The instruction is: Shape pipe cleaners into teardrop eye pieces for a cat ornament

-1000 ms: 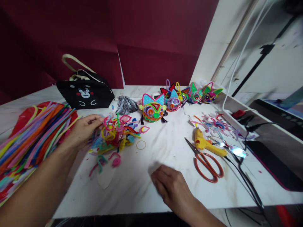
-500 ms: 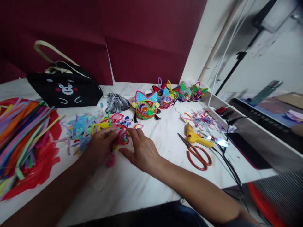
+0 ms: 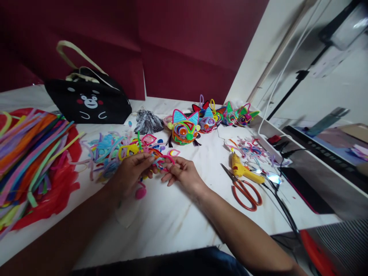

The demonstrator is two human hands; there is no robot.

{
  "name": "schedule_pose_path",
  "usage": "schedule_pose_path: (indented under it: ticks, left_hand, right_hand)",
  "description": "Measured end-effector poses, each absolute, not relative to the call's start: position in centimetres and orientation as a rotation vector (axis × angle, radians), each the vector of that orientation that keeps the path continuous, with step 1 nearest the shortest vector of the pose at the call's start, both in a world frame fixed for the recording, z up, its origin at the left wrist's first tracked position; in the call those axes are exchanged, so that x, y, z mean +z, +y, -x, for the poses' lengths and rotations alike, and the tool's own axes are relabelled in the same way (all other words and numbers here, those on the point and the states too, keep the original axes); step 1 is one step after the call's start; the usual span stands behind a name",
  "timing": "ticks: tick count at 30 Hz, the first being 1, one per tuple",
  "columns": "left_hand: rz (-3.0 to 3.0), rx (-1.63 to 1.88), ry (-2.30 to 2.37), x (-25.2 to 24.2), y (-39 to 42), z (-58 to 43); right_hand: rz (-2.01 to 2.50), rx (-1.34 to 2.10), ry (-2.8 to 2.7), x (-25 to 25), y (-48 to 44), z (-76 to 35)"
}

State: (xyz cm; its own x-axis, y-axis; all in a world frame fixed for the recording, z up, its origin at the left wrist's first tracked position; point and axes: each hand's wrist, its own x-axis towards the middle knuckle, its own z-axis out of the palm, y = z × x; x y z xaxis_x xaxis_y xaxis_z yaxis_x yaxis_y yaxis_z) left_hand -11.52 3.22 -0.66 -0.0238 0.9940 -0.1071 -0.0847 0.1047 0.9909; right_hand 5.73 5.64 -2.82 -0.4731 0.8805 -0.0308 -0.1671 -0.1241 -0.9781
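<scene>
Head view: your left hand [image 3: 130,172] and right hand [image 3: 181,174] meet over the tabletop [image 3: 172,222], fingertips pinched on a pink pipe-cleaner loop [image 3: 166,158]. It sits just above the near edge of the pile of bent pieces [image 3: 112,151].

The grip is fingertip-only. The loop looks tangled with neighbouring pieces, so a lift would likely drag others out or bend its shape.

The pink coil [image 3: 140,193] lies under your left wrist, where a sweep could knock it away.

The glue gun [image 3: 244,170] and scissors [image 3: 245,191] are to the right, apart from your hands. The gun's cord runs off the edge, so snagging it could pull the gun down.
</scene>
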Motion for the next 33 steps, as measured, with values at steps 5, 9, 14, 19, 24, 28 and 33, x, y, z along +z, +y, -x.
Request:
schedule_pose_path:
  ticks: [5,9,14,19,24,28,33]
  left_hand:
    - [-1.046,1.141,1.200,-0.9,3.2,11.3]
    - [-1.077,1.120,1.193,-0.7,3.1,11.1]
    - [-1.194,1.099,1.158,-0.9,3.0,11.1]
    - [-1.244,1.027,1.219,-1.4,3.1,11.5]
    - [-1.203,1.118,1.208,-1.6,3.2,11.6]
    - [-1.129,1.143,1.183,-1.5,3.2,11.5]
    - [-0.982,1.214,1.192,-0.7,3.3,11.5]
  right_hand:
    - [0.784,1.763,-1.248,-2.3,5.4,-5.9]
    - [0.797,1.830,-1.213,-2.4,5.6,-6.1]
    - [0.798,1.883,-1.179,-2.7,5.9,-6.2]
    - [0.770,1.976,-1.150,-2.5,5.6,-6.4]
    - [0.734,2.071,-1.069,-2.2,5.6,-6.7]
    - [0.721,2.097,-1.040,-2.1,5.7,-6.9]
    - [0.738,2.075,-1.007,-2.2,6.1,-7.0]
